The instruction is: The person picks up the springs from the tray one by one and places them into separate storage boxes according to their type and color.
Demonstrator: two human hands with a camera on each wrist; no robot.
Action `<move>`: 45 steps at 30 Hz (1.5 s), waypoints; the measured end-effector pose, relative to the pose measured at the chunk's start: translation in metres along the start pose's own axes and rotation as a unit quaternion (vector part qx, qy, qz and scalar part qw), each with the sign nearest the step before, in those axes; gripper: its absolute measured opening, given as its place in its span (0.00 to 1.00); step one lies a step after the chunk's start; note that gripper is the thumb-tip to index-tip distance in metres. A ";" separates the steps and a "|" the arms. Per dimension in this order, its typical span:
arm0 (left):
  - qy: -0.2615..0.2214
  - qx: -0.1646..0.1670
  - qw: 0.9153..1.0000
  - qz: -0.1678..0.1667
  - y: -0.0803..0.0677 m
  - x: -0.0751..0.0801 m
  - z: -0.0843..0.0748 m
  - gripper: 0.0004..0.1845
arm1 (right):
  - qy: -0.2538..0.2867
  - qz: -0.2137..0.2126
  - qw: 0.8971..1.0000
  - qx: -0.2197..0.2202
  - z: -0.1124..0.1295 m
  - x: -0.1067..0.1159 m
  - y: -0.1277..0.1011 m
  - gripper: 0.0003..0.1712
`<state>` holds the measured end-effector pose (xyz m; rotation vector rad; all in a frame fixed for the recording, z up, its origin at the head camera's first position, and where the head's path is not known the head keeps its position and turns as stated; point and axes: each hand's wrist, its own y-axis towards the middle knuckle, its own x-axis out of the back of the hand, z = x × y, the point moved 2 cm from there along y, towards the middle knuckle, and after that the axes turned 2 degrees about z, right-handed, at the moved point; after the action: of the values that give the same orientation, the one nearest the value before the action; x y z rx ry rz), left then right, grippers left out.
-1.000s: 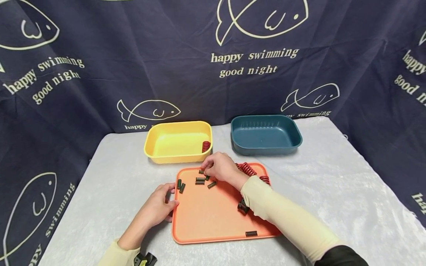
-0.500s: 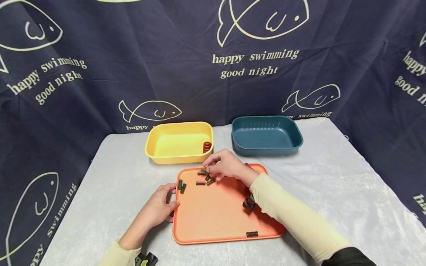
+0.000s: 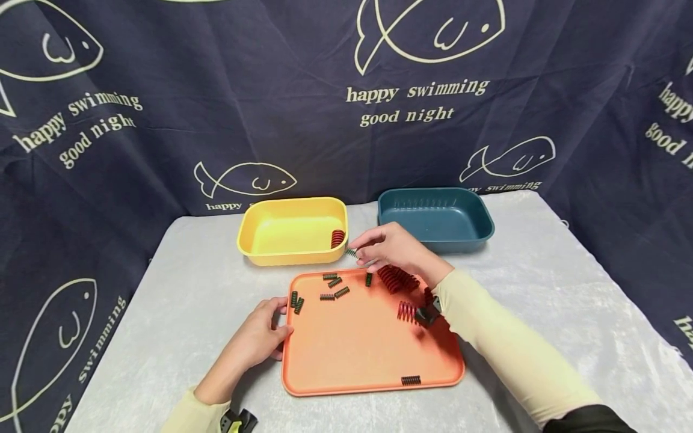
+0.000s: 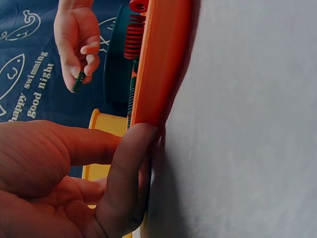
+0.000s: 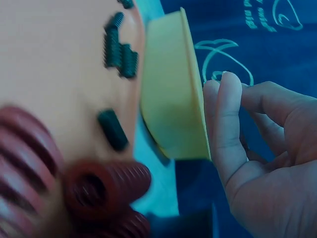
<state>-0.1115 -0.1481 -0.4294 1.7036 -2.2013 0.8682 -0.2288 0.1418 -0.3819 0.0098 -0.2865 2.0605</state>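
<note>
My right hand point(image 3: 397, 249) pinches a small dark green spring point(image 3: 352, 253) between thumb and fingers, raised just beyond the far edge of the orange tray point(image 3: 346, 343). In the left wrist view that green spring point(image 4: 78, 82) pokes out from the fingertips. My left hand point(image 3: 257, 334) holds the tray's left rim, its fingers bent against the edge. Several small dark green springs point(image 3: 327, 297) lie along the far left part of the tray. Larger red springs point(image 3: 397, 279) are bunched at its far right, partly hidden by my right arm.
A yellow bin point(image 3: 292, 259) stands behind the tray at the left, with red coils point(image 3: 337, 238) in its right end. Right of it stands a dark blue bin point(image 3: 433, 245). One black spring point(image 3: 411, 380) lies by the tray's near edge. A printed dark curtain point(image 3: 303, 120) hangs behind.
My right hand has lifted off the tray, back and to the right, with a small green spring. The remaining green springs have shifted apart, and more red springs show. My left hand stays put.
</note>
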 end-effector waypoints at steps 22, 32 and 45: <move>-0.008 0.001 1.000 -0.003 0.003 -0.001 0.002 0.30 | 0.027 -0.165 0.986 -0.025 -0.014 0.127 -0.003 0.22; -0.002 -0.001 1.000 -0.006 0.003 -0.002 0.002 0.30 | -0.004 -0.217 0.972 -0.093 -0.034 0.151 -0.006 0.21; -0.002 0.002 1.000 -0.006 0.002 -0.001 0.002 0.30 | -0.051 -0.211 0.973 -0.082 -0.032 0.147 -0.006 0.21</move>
<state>-0.1128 -0.1482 -0.4320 1.7193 -2.1912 0.8686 -0.2916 0.2776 -0.3928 0.0705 -0.4761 1.6114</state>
